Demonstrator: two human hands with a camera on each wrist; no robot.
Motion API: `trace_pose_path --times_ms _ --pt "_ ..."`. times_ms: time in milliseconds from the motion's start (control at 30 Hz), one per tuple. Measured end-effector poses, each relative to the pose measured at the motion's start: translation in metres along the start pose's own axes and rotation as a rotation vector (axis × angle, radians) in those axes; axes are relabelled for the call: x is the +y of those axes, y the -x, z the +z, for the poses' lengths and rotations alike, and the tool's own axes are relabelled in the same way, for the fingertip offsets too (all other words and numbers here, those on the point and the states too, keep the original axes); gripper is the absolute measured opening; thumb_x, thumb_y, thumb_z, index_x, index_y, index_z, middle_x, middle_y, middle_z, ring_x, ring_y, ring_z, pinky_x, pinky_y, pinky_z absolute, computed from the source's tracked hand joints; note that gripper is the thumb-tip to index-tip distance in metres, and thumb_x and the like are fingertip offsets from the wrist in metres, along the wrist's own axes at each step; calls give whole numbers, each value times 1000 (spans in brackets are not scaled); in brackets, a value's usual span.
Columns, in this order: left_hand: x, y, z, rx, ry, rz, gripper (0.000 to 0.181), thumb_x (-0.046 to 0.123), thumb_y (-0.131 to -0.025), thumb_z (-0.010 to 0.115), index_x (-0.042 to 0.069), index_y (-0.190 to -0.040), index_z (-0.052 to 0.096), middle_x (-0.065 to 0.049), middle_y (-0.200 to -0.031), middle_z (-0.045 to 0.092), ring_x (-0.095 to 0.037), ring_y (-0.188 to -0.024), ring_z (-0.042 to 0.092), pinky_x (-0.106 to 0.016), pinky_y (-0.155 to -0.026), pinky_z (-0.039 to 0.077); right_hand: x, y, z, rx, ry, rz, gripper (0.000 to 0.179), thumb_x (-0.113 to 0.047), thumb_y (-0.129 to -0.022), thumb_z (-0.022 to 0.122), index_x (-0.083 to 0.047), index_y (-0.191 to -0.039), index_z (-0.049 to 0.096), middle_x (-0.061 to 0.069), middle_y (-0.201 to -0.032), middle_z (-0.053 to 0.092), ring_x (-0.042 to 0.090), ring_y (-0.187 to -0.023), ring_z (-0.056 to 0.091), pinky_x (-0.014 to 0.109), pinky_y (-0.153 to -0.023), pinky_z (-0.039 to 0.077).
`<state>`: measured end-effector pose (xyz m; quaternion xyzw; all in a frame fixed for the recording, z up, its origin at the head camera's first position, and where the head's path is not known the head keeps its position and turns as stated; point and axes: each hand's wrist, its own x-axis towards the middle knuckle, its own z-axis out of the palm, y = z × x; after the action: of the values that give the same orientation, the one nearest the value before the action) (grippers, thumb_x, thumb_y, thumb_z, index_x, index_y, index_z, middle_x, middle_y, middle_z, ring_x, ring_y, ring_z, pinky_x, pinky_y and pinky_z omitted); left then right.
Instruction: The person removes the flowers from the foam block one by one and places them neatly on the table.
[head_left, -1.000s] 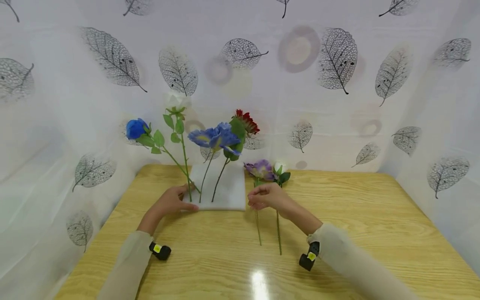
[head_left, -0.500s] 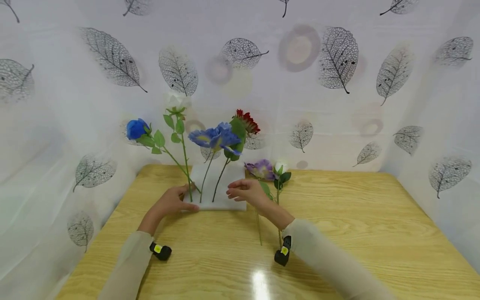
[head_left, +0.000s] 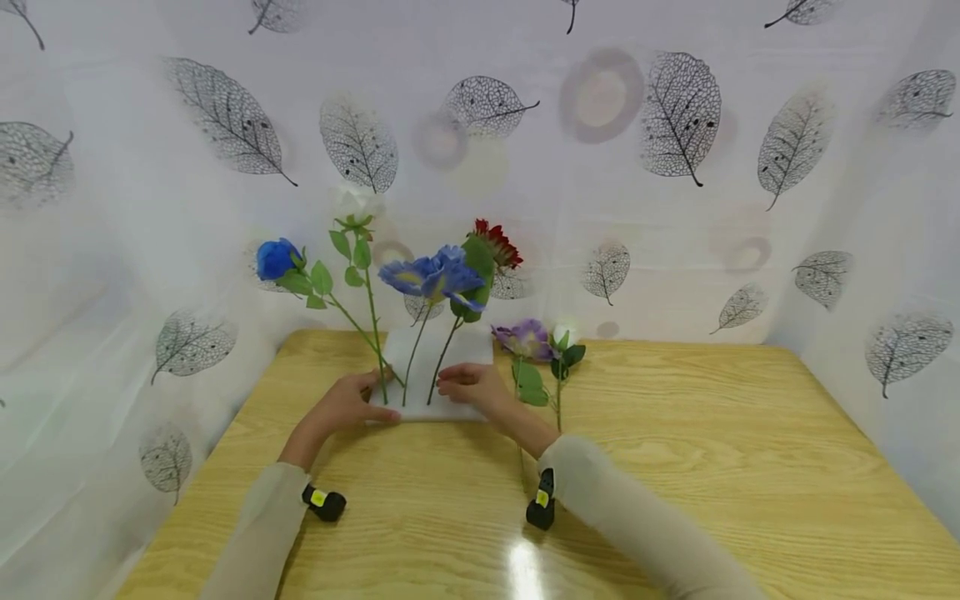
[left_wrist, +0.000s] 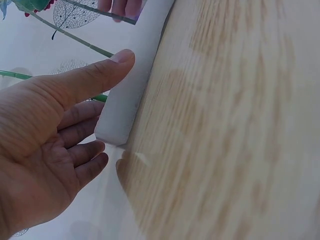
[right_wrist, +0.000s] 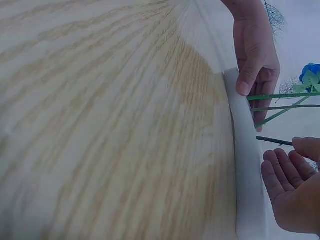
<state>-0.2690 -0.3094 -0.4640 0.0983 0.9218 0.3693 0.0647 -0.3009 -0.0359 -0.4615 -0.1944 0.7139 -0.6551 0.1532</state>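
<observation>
A white foam board (head_left: 472,346) lies on the table with several artificial flowers standing in it. My left hand (head_left: 341,408) grips its left end, thumb (left_wrist: 95,77) on the front edge and fingers along the side. On the board stand a blue rose (head_left: 276,260), leaning left, a white rose (head_left: 354,204), a blue-and-yellow flower (head_left: 431,275) and a red flower (head_left: 497,242), leaning right. My right hand (head_left: 483,392) is over the board's right part, fingers loosely extended beside the red flower's dark stem (right_wrist: 275,141); the thumb overlaps this stem in the right wrist view, contact unclear.
On the wooden table (head_left: 697,450), right of the board, lie a purple flower (head_left: 527,339) and a white rosebud (head_left: 565,336), their stems partly behind my right forearm. A leaf-printed white curtain (head_left: 525,183) surrounds the table's back and sides.
My right hand has moved left from beside the purple flower to the red flower's stem over the board. The left hand has stayed on the board; the standing flowers look the same.
</observation>
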Motion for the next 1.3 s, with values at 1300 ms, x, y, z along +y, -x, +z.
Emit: trace_pose_path --times_ms 1300 --pt "0 -1 0 6 -17 10 81 39 -81 87 2 -146 54 -22 -155 46 -45 -142 45 -56 -113 44 2 -6 20 68 95 -133 21 -2 -98 66 13 -112 71 30 -104 74 43 -99 72 35 -81 62"
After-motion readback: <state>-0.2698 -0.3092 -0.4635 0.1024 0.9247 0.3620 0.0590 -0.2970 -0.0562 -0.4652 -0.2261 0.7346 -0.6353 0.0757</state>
